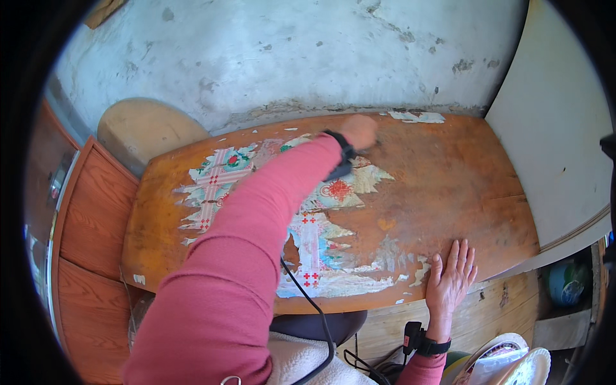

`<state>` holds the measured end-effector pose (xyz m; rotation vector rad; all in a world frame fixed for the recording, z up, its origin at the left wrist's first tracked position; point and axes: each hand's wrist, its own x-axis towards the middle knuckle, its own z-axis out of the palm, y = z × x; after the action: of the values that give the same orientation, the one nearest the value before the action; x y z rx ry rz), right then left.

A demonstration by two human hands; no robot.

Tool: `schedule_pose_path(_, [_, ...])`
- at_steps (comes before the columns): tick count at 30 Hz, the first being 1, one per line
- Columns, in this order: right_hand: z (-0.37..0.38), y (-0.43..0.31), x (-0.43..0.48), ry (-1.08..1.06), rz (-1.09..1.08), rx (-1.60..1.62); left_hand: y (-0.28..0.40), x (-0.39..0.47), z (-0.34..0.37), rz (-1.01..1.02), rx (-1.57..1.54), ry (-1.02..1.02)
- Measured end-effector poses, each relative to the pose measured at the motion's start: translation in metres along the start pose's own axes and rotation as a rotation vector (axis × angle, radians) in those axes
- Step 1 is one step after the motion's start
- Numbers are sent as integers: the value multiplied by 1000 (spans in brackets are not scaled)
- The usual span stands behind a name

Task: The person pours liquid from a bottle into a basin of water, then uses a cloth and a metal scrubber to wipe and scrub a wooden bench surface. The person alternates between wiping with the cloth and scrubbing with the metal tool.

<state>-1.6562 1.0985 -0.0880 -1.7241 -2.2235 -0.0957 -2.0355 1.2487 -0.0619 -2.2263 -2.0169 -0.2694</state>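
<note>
A worn wooden tabletop (433, 183) lies before me, with torn patches of patterned covering (308, 245) stuck to its left and middle. My left hand (358, 132) is near the far edge, beyond the right end of the torn covering. It looks bent and slightly blurred; the fingers are partly hidden, so I cannot tell if anything is in them. The pink-sleeved left arm crosses over part of the covering. My right hand (450, 276) rests palm down on the near right edge, fingers a little apart, holding nothing. Black straps with small devices circle both wrists.
A stained wall (288, 62) runs along the back, with a round board (144, 130) leaning at left. Wooden cabinet panels (96, 207) stand left, a pale panel (553, 120) right. A black cable (313, 301) hangs below my left arm. Plates (524, 368) sit low right.
</note>
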Motion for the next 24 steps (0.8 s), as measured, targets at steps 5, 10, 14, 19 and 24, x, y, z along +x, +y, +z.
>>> schedule_pose_path(5, [-3, 0, -1, -18, 2, 33, -17, -21, -5, -5, -98, -130])
schedule_pose_path(10, [0, 2, -2, -21, 16, 17, -52, -45, -9, -330, -46, -101])
schedule_pose_path(14, [1, 1, 1, -33, 4, 10, -47, -60, -1, -152, -147, -104])
schedule_pose_path(19, [-1, 0, 0, -40, 8, 5, -74, -57, 0, -389, 74, 97])
schedule_pose_path(24, [-1, 1, 0, -32, 2, 12, -99, -70, 1, -64, -126, -124])
